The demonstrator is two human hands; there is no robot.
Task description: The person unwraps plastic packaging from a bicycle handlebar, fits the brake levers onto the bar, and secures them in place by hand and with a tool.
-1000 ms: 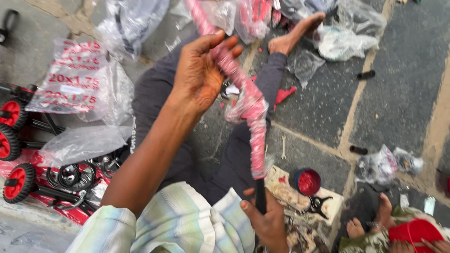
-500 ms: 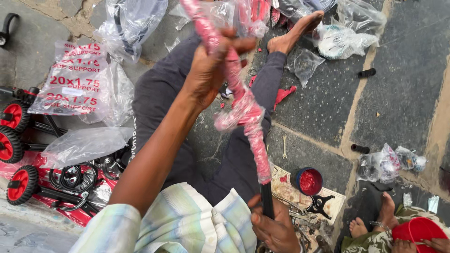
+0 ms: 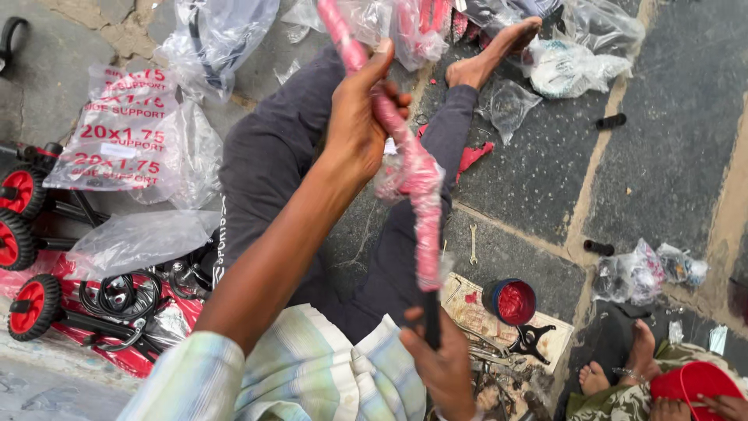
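I hold a long pink-red rod point(image 3: 425, 210) wrapped in clear plastic, slanting from the top centre down towards me. My left hand point(image 3: 358, 117) is closed around its upper part, thumb up along the wrapping. Loosened plastic bunches just below that hand. My right hand point(image 3: 440, 362) grips the rod's bare black lower end near my striped shirt. Under the rod lie my legs in dark trousers point(image 3: 273, 171), with my bare foot point(image 3: 491, 54) stretched out on the stone floor.
Red training wheels point(image 3: 27, 308) with black brackets lie at the left among clear plastic bags point(image 3: 128, 136). A small spanner point(image 3: 473, 243), a red-filled tin point(image 3: 510, 300) and tools on cardboard sit beside my right hand. Another person's bare feet point(image 3: 596, 378) show at the bottom right.
My left hand went from an open palm against the rod to a closed grip on it. The rod tilted a little, and my right hand kept hold of the black end.
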